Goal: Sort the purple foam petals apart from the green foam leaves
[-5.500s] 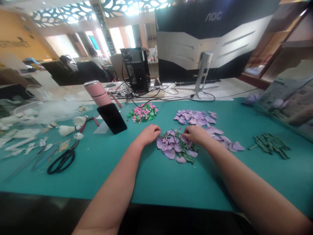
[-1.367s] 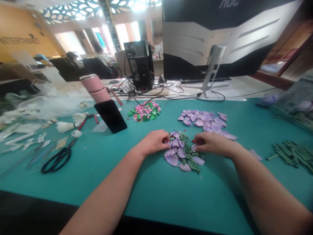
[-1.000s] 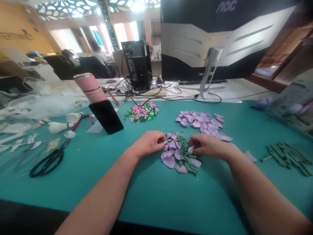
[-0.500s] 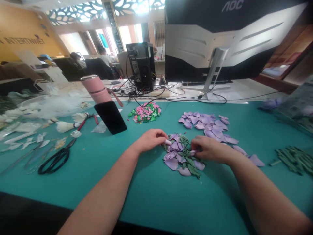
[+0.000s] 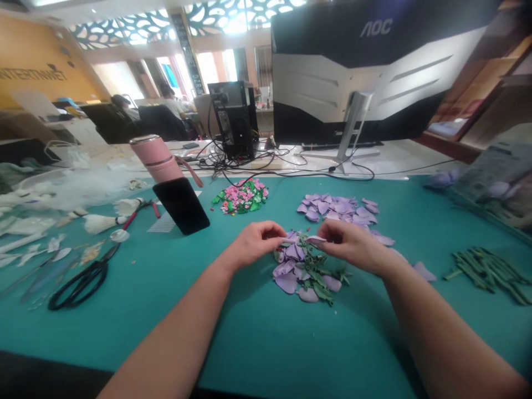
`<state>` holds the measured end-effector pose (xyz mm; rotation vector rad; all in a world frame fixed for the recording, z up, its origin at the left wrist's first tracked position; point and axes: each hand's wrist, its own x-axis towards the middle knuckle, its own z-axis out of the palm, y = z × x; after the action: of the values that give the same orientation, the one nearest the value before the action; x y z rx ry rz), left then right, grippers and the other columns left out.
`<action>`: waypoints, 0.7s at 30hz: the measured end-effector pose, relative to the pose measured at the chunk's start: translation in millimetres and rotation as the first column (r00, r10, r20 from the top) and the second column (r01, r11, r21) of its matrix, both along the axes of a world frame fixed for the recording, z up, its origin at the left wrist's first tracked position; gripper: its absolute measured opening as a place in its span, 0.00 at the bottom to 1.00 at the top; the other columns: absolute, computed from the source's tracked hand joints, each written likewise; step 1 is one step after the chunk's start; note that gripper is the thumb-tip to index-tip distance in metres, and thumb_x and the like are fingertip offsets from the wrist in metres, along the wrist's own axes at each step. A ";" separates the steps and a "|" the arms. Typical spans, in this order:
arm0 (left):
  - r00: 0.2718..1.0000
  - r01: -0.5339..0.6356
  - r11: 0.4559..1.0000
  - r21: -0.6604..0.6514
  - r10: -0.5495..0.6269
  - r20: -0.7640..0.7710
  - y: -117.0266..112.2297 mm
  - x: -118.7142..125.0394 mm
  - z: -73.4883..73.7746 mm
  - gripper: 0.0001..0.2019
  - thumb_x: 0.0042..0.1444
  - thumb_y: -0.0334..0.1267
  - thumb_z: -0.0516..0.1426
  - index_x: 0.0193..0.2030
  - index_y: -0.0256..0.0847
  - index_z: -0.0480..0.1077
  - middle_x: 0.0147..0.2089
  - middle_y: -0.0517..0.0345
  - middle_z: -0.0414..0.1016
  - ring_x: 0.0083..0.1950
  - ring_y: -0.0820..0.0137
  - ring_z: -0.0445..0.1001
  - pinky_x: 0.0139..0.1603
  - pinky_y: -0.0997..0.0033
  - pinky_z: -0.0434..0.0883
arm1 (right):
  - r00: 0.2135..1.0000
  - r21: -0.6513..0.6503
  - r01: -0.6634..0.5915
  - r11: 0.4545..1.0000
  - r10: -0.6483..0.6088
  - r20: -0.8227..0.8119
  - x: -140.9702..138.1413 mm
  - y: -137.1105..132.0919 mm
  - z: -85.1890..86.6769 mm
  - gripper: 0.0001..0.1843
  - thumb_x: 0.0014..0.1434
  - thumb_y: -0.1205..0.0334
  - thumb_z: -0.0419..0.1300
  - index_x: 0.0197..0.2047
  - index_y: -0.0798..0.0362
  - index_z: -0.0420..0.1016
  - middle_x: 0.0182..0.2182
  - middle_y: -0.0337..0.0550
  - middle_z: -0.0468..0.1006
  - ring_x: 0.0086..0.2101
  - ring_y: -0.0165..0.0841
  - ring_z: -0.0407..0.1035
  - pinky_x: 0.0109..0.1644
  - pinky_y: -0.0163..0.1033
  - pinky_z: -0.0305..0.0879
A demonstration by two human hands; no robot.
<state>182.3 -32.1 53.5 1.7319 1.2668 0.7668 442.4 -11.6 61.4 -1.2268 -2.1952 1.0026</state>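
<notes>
A small heap of purple petals and green leaf pieces (image 5: pixel 305 269) lies on the teal mat (image 5: pixel 266 327) in front of me. My left hand (image 5: pixel 255 243) hovers at the heap's left edge, fingers pinched on a purple petal. My right hand (image 5: pixel 348 244) is at the heap's right side, thumb and fingers pinched on another pale purple petal (image 5: pixel 316 239) lifted just above the heap. The two hands' fingertips are close together. A second, flatter pile of purple petals (image 5: pixel 336 208) lies behind the right hand.
A pink-and-green pile of small pieces (image 5: pixel 241 195), a black phone (image 5: pixel 180 205) leaning on a pink flask (image 5: pixel 157 158), black scissors (image 5: pixel 78 280), shuttlecocks (image 5: pixel 100 223) and green stems (image 5: pixel 484 269) lie around. A monitor (image 5: pixel 361 72) and cables stand behind.
Both hands have risen slightly off the heap and come closer together, each lifting a petal; earlier they rested down in the pile. The camera view shifted a little.
</notes>
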 end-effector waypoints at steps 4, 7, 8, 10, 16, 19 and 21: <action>0.999 0.015 0.978 0.208 -0.006 -0.043 -6.9 9.2 1.3 0.07 0.57 0.37 0.60 0.40 0.38 0.76 0.39 0.55 0.77 0.38 0.71 0.73 0.39 0.71 0.69 | 0.965 -0.124 0.025 0.992 -0.056 -0.255 -12.4 -1.3 -3.3 0.20 0.57 0.42 0.62 0.36 0.52 0.71 0.27 0.37 0.70 0.29 0.30 0.62 0.32 0.36 0.61; 0.999 0.023 0.956 0.293 -0.009 -0.049 -9.4 15.4 -1.1 0.06 0.56 0.32 0.59 0.39 0.39 0.76 0.40 0.56 0.76 0.40 0.70 0.73 0.42 0.70 0.70 | 0.930 -0.222 0.035 0.974 -0.113 -0.350 -17.0 -0.2 -9.7 0.20 0.56 0.42 0.64 0.37 0.52 0.72 0.30 0.38 0.72 0.31 0.30 0.65 0.35 0.37 0.64; 0.999 0.012 0.951 0.308 0.001 -0.043 -9.6 17.3 -2.4 0.06 0.55 0.31 0.59 0.39 0.39 0.75 0.39 0.56 0.76 0.40 0.70 0.73 0.43 0.70 0.70 | 0.921 -0.252 0.029 0.967 -0.124 -0.369 -18.5 -0.6 -11.5 0.20 0.56 0.42 0.64 0.37 0.52 0.72 0.31 0.39 0.73 0.32 0.31 0.66 0.36 0.37 0.65; 1.000 -0.015 0.943 0.332 0.023 -0.019 -9.8 21.1 -5.2 0.05 0.55 0.30 0.59 0.37 0.39 0.74 0.38 0.56 0.76 0.40 0.70 0.73 0.43 0.70 0.70 | 0.904 -0.323 -0.006 0.946 -0.133 -0.406 -22.7 -2.8 -13.6 0.19 0.56 0.44 0.65 0.37 0.52 0.72 0.34 0.40 0.75 0.34 0.31 0.69 0.38 0.37 0.67; 0.997 -0.071 0.949 0.308 0.059 0.046 -7.6 24.1 -10.7 0.09 0.55 0.35 0.61 0.43 0.41 0.71 0.41 0.57 0.76 0.42 0.69 0.75 0.46 0.69 0.72 | 0.829 -0.402 -0.062 0.913 -0.177 -0.530 -24.0 1.8 -14.2 0.21 0.49 0.45 0.71 0.35 0.52 0.71 0.30 0.39 0.77 0.32 0.31 0.72 0.38 0.39 0.69; 0.988 -0.140 0.941 0.310 0.153 -0.019 1.0 14.7 -14.0 0.10 0.56 0.38 0.60 0.44 0.42 0.72 0.42 0.57 0.77 0.45 0.67 0.75 0.48 0.67 0.71 | 0.860 -0.251 0.197 0.948 -0.290 -0.420 0.9 20.5 -19.1 0.23 0.48 0.42 0.69 0.34 0.52 0.71 0.28 0.39 0.77 0.29 0.31 0.70 0.37 0.39 0.67; 0.966 -0.199 0.922 0.331 0.241 -0.092 8.6 5.9 -18.1 0.07 0.57 0.38 0.59 0.42 0.42 0.73 0.42 0.57 0.77 0.44 0.66 0.75 0.48 0.66 0.70 | 0.843 -0.069 0.474 0.878 -0.475 -0.252 23.3 33.4 -25.2 0.22 0.50 0.40 0.67 0.33 0.51 0.71 0.26 0.38 0.75 0.27 0.32 0.68 0.33 0.39 0.64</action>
<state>188.2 -23.5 35.4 1.9434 1.5119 1.0525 465.7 21.8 36.2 -1.4505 -1.5730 0.8957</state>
